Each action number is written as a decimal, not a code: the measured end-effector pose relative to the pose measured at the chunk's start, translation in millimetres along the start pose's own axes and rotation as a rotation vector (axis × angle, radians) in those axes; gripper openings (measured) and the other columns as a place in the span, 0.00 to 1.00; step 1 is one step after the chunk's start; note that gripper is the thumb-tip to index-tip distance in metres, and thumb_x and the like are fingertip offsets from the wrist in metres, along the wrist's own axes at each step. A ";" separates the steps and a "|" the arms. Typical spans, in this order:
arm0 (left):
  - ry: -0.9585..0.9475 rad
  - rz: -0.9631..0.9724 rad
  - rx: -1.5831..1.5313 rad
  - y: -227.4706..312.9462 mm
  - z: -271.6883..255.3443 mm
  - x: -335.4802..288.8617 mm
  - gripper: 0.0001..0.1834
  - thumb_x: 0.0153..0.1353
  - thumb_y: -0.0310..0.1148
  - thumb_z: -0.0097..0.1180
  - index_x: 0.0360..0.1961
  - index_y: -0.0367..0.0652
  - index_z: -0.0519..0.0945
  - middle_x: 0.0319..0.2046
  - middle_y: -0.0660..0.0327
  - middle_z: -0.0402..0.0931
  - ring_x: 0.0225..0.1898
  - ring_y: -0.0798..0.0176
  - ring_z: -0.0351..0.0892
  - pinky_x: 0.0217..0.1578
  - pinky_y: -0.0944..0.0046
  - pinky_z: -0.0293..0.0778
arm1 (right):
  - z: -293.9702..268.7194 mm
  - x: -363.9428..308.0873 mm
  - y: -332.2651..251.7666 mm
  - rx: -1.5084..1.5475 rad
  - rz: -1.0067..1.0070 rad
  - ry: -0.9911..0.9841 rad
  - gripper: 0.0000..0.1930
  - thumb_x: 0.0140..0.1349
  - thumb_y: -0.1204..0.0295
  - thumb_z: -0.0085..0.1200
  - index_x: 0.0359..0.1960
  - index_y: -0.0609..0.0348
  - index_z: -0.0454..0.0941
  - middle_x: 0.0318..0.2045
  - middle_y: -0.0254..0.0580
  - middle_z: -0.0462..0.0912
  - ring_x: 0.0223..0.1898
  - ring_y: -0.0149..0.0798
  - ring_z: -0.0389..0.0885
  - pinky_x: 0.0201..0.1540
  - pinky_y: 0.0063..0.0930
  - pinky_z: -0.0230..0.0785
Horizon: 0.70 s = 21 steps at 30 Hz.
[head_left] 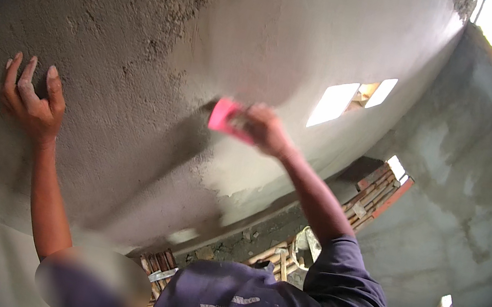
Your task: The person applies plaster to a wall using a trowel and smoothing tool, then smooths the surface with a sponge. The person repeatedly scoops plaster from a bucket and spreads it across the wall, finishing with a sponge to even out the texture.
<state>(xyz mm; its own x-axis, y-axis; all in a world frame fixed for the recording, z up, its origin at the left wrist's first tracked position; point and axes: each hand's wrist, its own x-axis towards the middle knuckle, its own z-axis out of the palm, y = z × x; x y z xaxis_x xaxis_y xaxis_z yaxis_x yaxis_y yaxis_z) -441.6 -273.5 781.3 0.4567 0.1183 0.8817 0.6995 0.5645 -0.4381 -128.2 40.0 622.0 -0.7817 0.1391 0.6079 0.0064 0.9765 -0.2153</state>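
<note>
A: Worked at which step?
B: Likely smoothed the plastered wall (156, 65), coarse and dark toward the left, paler and finer toward the window opening (333, 105).
A: Held what, and where?
B: Clasped a pink float (223, 116) in the right hand (268, 132), grip closed around it, near the line between rough and smooth; too blurred to tell whether pressed flat or just clear.
A: Did what with the left hand (35, 103)?
B: Spread it wide, grip bare of tools, apparently braced on the rough part.
A: Called for what next?
B: Probably called for a flat, even sweep over the coarse patch, with light pressure to avoid gouging the smoother side.
</note>
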 end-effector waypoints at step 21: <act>0.060 0.023 -0.026 -1.4 5.9 1.0 0.17 0.66 0.45 0.51 0.47 0.44 0.76 0.54 0.56 0.70 0.59 0.52 0.68 0.54 0.51 0.61 | -37.4 59.7 -35.9 0.877 0.275 0.945 0.14 0.66 0.73 0.51 0.52 0.63 0.72 0.45 0.41 0.77 0.43 0.34 0.76 0.46 0.28 0.69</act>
<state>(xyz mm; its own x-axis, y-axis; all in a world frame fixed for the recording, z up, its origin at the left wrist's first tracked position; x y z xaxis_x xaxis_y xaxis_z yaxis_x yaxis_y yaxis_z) -445.3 -269.4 783.8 0.5043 0.0813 0.8597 0.7020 0.5412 -0.4629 -151.8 19.3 694.5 -0.0830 0.7249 0.6838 -0.5895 0.5175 -0.6202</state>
